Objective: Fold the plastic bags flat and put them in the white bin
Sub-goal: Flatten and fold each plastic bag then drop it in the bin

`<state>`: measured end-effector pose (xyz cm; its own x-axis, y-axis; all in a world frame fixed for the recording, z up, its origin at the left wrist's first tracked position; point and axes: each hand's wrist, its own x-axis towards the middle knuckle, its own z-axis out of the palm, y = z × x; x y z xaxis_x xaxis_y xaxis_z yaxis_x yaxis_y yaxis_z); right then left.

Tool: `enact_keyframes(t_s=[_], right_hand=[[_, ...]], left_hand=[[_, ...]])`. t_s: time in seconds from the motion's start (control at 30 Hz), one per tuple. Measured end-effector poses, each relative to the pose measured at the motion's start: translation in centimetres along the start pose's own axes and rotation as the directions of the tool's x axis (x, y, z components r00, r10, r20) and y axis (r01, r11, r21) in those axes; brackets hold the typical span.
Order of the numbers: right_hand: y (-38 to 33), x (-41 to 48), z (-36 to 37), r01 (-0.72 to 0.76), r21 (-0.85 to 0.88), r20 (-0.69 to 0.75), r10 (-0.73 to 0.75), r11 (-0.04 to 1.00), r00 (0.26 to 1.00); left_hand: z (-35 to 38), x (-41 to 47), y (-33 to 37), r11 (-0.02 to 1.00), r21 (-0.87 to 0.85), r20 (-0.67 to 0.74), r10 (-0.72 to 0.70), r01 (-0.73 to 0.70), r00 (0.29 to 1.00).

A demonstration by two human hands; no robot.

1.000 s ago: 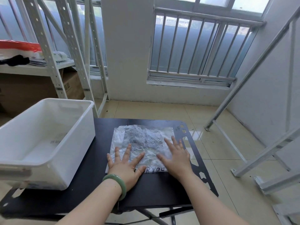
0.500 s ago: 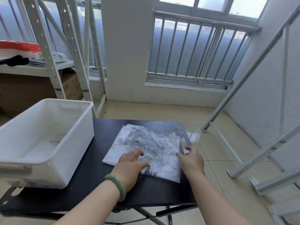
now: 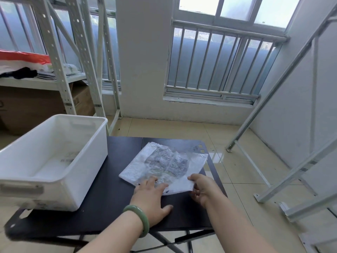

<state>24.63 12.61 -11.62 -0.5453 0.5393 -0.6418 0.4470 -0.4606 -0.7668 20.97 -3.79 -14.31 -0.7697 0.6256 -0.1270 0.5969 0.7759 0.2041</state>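
- One crinkled translucent plastic bag, mid-frame on black worktop, print unreadable.
- One white plastic bin, left.
- Left hand flat, fingers released; right hand fingers pinch bag's corner.

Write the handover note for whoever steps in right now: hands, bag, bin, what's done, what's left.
Left hand: open, pressing the near edge of the plastic bag.
Right hand: pinching the bag's near right corner.
Bag lies spread on the black table, beside the white bin.
Done: bag flattened.
Left: fold it, put it in the bin.
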Motion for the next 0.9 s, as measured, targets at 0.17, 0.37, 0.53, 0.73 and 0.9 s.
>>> enact_keyframes(t_s=[0.17,0.37,0.53,0.73,0.9], right_hand=[[-0.3,-4.1,1.6,-0.045,0.064,0.171,0.033,0.997,0.985],[-1.1,-4.6,0.5,0.488,-0.071,-0.115,-0.493,0.87,0.862],[-0.7,-1.8,-0.6,0.63,-0.408,-0.142,-0.727,0.661,0.671],[0.7,0.3,-0.1,0.491,-0.638,0.073,-0.588,0.594,0.806],[1.3,0.5,1.2,0.434,-0.866,0.125,-0.733,0.248,0.669]], left_hand=[[0.1,0.6,0.0,0.942,-0.334,-0.195,-0.036,-0.031,0.98],[-1.1,0.3,-1.6,0.67,-0.74,-0.137,-0.225,0.051,0.965],[-2.0,0.7,-3.5,0.216,-0.958,0.106,-0.342,0.188,0.934],[-2.4,0.6,-5.3,0.502,-0.798,0.101,-0.434,0.333,0.895],[-2.2,0.7,-5.6,0.652,-0.684,-0.004,-0.452,0.327,0.892]])
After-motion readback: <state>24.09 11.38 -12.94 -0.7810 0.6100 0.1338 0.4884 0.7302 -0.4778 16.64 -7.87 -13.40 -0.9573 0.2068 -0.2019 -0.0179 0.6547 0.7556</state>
